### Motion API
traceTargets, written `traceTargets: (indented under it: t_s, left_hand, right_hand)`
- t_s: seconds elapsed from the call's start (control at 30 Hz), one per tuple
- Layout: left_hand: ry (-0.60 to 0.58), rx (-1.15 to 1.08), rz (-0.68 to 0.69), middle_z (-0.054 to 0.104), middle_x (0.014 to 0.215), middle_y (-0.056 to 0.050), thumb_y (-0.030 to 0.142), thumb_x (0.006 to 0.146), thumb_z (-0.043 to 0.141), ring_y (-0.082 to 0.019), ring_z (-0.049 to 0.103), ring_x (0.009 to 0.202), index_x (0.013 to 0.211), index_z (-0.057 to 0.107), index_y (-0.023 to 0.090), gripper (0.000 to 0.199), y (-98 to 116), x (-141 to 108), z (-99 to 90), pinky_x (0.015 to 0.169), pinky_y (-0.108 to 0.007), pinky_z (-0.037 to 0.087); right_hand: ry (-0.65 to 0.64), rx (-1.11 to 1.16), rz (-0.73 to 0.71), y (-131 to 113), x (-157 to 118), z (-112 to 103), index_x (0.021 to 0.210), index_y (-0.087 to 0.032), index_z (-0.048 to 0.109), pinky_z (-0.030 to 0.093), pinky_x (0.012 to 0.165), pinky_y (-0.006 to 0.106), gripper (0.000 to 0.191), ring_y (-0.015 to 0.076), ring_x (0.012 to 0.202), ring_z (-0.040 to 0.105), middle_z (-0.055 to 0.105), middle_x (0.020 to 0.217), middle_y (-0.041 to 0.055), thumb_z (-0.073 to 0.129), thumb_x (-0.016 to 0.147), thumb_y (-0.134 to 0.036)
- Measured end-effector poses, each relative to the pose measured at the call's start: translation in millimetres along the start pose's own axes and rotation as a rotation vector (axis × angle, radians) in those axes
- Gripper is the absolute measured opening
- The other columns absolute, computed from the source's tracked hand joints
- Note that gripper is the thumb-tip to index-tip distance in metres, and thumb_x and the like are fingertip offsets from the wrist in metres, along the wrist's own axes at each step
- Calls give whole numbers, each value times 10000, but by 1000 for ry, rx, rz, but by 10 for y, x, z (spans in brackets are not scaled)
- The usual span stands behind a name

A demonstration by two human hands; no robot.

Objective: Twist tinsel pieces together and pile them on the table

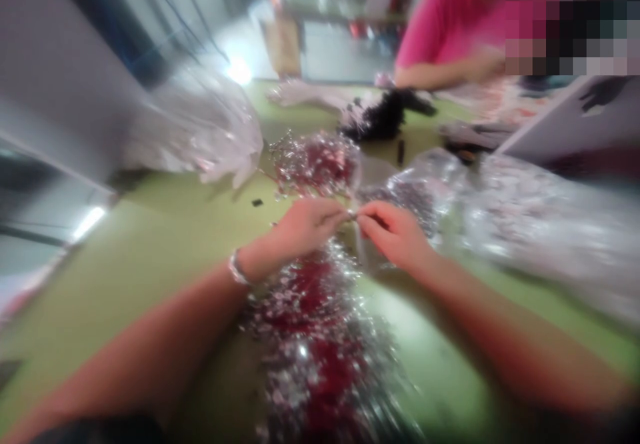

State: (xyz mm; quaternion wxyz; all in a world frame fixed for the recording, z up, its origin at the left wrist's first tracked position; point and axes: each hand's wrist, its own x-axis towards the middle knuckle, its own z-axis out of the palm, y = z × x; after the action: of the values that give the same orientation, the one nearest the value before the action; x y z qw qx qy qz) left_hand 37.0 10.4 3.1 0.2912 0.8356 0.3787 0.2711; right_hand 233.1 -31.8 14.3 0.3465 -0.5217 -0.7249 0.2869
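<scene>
My left hand (313,221) and my right hand (395,231) meet near the middle of the view, fingertips pinched together on a tiny shiny piece (352,215) too small and blurred to name. Below my left hand, a long strip of silver, glittery trim with a dark red middle (320,324) runs down toward me. Just beyond the hands lies a bunch of similar silver and red trim (317,164). Beside my right hand is a clear plastic bag (420,191) with small silvery bits in it.
The work surface is a green table (175,244). A clear plastic bag (200,124) lies back left, a large one (555,211) at right. A black, fluffy bundle (383,114) sits farther back. Across the table is a person in a pink shirt (445,24). A small black piece (257,203) lies left.
</scene>
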Motion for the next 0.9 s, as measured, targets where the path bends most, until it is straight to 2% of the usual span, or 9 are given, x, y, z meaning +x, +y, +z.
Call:
traceTargets:
  t_s: [0.17,0.27,0.37,0.47,0.57,0.7,0.9]
  left_hand:
    - [-18,-7,-3,618,654,2,323,938,478,-93,517,593,721,630,162,310,10,4,-27,582,-252,420]
    - [-34,70,27,624,644,-1,320,935,480,-92,514,588,720,633,158,309,12,5,-26,585,-246,408]
    - [-43,263,108,657,705,-11,260,925,466,-106,541,633,803,667,167,253,32,-3,-33,607,-249,396]
    - [-122,566,186,654,740,-23,135,857,452,-124,534,640,855,669,173,221,87,-20,-61,554,-248,332]
    - [-199,766,277,627,722,-31,108,824,450,-136,512,613,869,651,164,213,134,-43,-93,512,-258,282]
    - [-204,796,432,603,699,-39,133,859,430,-138,505,612,861,627,156,199,110,-68,-103,508,-263,317]
    - [-101,753,547,584,676,-20,140,841,442,-128,499,612,884,606,165,172,-16,-80,-92,505,-256,335]
  right_hand:
    - [87,-64,-62,46,-7,11,849,-206,646,409,629,257,137,126,646,555,648,721,-12,536,887,-278]
    - [45,-107,-72,67,13,-8,836,-202,650,408,650,258,137,131,672,563,662,745,-3,540,882,-270]
    - [-46,-124,-60,45,37,-63,787,-196,638,398,639,255,154,130,659,555,652,718,-5,534,877,-264]
    - [-141,-130,-26,-8,45,-113,716,-191,608,383,615,249,174,124,634,532,621,665,-13,532,862,-246]
    - [-192,-118,61,-52,35,-117,661,-190,577,373,588,246,208,117,599,511,590,616,-22,540,856,-253]
    - [-245,-97,131,-76,17,-98,602,-189,555,385,592,248,251,113,587,512,587,584,-20,558,846,-252]
    - [-288,-6,255,-164,13,-147,550,-190,547,377,526,243,296,83,490,468,564,537,-28,557,840,-254]
